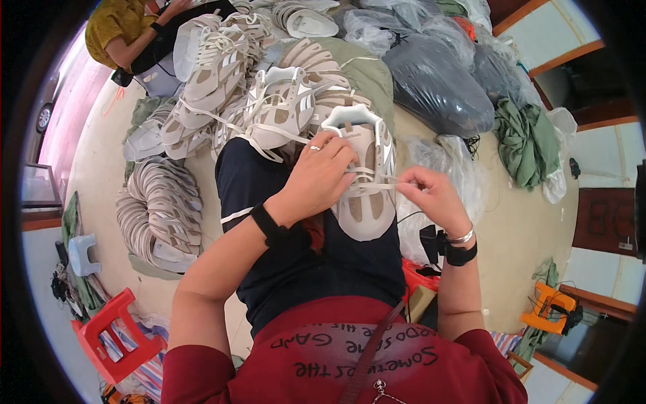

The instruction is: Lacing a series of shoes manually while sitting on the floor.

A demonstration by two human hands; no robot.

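A beige and white shoe upper [363, 217] without a sole rests on my thighs, its toe pointing toward me. My left hand [321, 174] lies over its left side, fingers bent and gripping it near the eyelets. A flat cream shoelace [374, 186] crosses the lower eyelets and runs to the right. My right hand [434, 195] pinches this lace between thumb and fingers, just off the upper's right edge. Just beyond my left hand is another laced upper [274, 121], with loose lace ends hanging over my knee.
Stacked uppers [161, 212] and a heap of laced uppers [212, 81] lie on the left. Dark plastic-wrapped bundles [437, 87] and green cloth [528, 145] lie to the right. A red stool [121, 337] stands at lower left. Another person's arm [145, 44] shows at the far left.
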